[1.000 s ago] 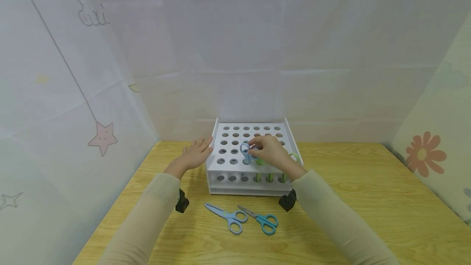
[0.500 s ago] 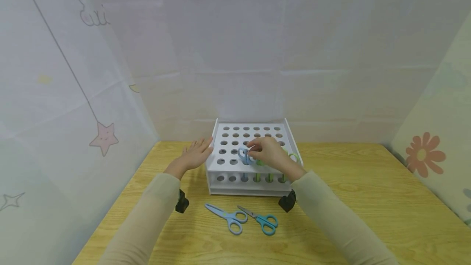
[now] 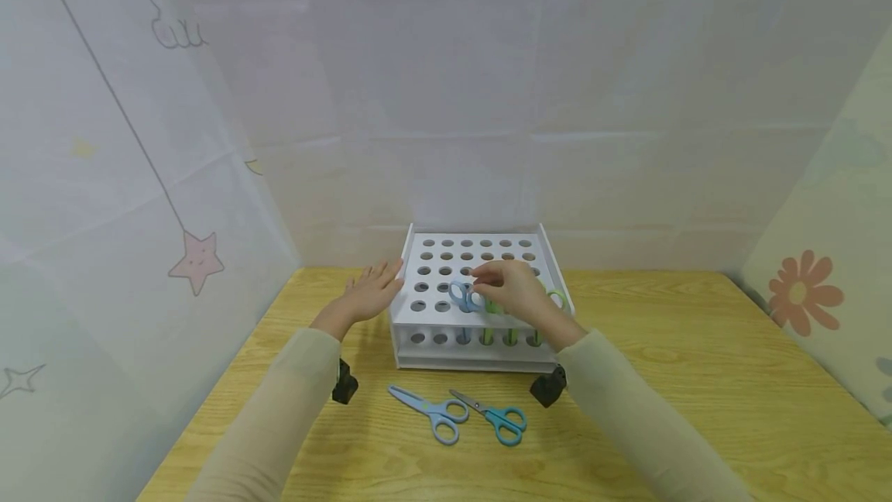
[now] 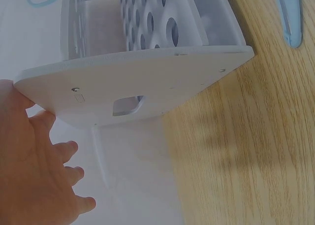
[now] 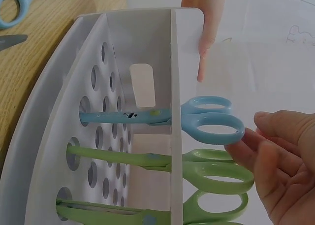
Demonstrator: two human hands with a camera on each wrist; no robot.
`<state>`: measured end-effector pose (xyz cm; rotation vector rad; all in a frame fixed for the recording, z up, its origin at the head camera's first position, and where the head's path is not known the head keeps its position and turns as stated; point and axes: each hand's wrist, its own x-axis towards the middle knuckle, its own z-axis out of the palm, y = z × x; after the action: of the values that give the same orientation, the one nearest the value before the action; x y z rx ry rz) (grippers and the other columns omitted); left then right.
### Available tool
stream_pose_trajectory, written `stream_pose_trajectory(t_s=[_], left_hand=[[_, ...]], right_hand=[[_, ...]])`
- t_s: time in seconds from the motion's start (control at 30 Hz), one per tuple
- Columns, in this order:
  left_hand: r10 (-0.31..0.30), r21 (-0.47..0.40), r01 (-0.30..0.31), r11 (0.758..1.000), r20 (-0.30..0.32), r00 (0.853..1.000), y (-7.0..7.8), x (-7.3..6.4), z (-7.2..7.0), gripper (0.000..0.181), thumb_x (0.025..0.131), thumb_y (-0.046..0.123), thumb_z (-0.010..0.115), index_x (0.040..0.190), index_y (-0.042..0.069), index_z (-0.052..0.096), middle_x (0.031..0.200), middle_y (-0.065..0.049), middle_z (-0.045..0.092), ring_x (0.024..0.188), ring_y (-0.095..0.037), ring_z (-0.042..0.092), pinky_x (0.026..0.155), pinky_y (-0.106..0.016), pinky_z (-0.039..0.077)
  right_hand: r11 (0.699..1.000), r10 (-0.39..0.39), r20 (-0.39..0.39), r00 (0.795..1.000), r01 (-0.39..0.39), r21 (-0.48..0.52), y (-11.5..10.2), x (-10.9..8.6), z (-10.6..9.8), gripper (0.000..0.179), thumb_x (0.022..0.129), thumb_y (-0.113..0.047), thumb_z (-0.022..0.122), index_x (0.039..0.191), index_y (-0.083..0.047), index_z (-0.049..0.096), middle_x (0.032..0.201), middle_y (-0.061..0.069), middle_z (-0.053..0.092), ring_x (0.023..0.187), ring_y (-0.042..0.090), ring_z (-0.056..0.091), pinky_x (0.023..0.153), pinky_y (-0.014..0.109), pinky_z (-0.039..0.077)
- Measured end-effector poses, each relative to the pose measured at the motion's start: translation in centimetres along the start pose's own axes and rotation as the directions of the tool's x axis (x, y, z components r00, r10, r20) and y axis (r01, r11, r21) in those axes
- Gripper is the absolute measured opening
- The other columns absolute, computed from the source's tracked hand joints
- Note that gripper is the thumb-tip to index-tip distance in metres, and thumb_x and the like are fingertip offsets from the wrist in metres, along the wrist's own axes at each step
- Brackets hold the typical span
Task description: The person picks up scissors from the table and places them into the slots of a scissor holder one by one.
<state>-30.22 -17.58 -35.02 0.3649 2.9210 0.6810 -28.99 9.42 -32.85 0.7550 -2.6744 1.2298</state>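
Note:
Blue scissors (image 5: 133,116) hang blades down in the white rack (image 3: 432,318), through an upper hole and a lower one, with the handle loops above the top. My right hand (image 3: 512,285) is beside those loops; in the right wrist view its thumb stands off the handle and a fingertip is at or behind the loop's edge, contact unclear. Next to them stand green scissors (image 5: 118,155) and more green scissors (image 5: 98,210), partly under my hand in the head view. My left hand (image 3: 369,293), fingers spread, rests against the rack's left side panel (image 4: 98,87).
Light blue scissors (image 3: 425,407) and teal-handled scissors (image 3: 498,417) with metal blades lie on the wooden table (image 3: 662,378) in front of the rack. A pale printed cloth (image 3: 432,99) hangs behind and at both sides.
The blue scissors have dropped lower into the rack's front row, their blades now through the lower hole. My right fingers have loosened from the handle. My left hand stays put.

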Motion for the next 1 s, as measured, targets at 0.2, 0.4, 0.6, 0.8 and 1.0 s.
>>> stream_pose_trajectory(t_s=[0.2, 0.4, 0.6, 0.8, 1.0], left_hand=[[-0.004, -0.005, 0.004, 1.000, 0.001, 1.000, 0.1, -0.1, -0.1, 0.056, 0.100, 0.042, 0.021, 0.150, 0.018, 0.010, 0.152, -0.016, 0.004, 0.135, -0.041, -0.003, 0.101, -0.062, -0.004], [-0.007, -0.005, 0.007, 1.000, 0.004, 1.000, 0.1, -0.3, -0.2, 0.057, 0.100, 0.042, 0.021, 0.149, 0.017, 0.010, 0.152, -0.017, 0.004, 0.135, -0.041, -0.004, 0.101, -0.062, -0.004], [-0.005, -0.009, 0.005, 1.000, 0.011, 1.000, 0.1, -0.4, -0.2, 0.057, 0.100, 0.043, 0.020, 0.150, 0.018, 0.009, 0.152, -0.016, 0.003, 0.135, -0.040, -0.005, 0.101, -0.061, -0.005], [0.002, -0.013, -0.002, 1.000, 0.006, 1.000, 0.0, -0.4, -0.2, 0.057, 0.100, 0.042, 0.020, 0.150, 0.018, 0.008, 0.152, -0.016, 0.002, 0.135, -0.040, -0.005, 0.101, -0.062, -0.005], [0.006, -0.013, -0.006, 1.000, 0.008, 1.000, 0.0, -0.3, -0.2, 0.056, 0.100, 0.042, 0.021, 0.150, 0.018, 0.008, 0.152, -0.016, 0.002, 0.135, -0.040, -0.007, 0.100, -0.062, -0.005]], right_hand=[[0.996, 0.018, -0.013, 1.000, -0.017, 0.084, 0.4, -0.3, -0.5, 0.021, 0.085, -0.009, 0.066, 0.106, -0.002, 0.067, 0.093, 0.007, 0.068, 0.077, 0.019, 0.063, 0.051, 0.030, 0.051], [0.994, 0.012, -0.029, 1.000, -0.009, 0.112, 0.8, -0.7, -0.9, 0.022, 0.085, -0.010, 0.067, 0.105, -0.002, 0.066, 0.093, 0.007, 0.068, 0.074, 0.020, 0.063, 0.052, 0.029, 0.051], [0.990, -0.013, -0.038, 0.999, 0.019, 0.142, 0.5, -1.4, -1.5, 0.024, 0.085, -0.012, 0.067, 0.106, -0.002, 0.066, 0.091, 0.007, 0.068, 0.077, 0.026, 0.063, 0.053, 0.031, 0.052], [0.988, -0.026, -0.031, 0.999, 0.030, 0.152, 0.4, -1.9, -1.9, 0.027, 0.084, -0.015, 0.068, 0.109, -0.003, 0.065, 0.089, 0.006, 0.068, 0.074, 0.031, 0.062, 0.053, 0.037, 0.051], [0.986, -0.020, -0.018, 1.000, 0.023, 0.162, 0.8, -2.5, -2.0, 0.034, 0.084, -0.014, 0.068, 0.113, 0.002, 0.062, 0.091, 0.007, 0.068, 0.077, 0.032, 0.062, 0.055, 0.033, 0.051]])
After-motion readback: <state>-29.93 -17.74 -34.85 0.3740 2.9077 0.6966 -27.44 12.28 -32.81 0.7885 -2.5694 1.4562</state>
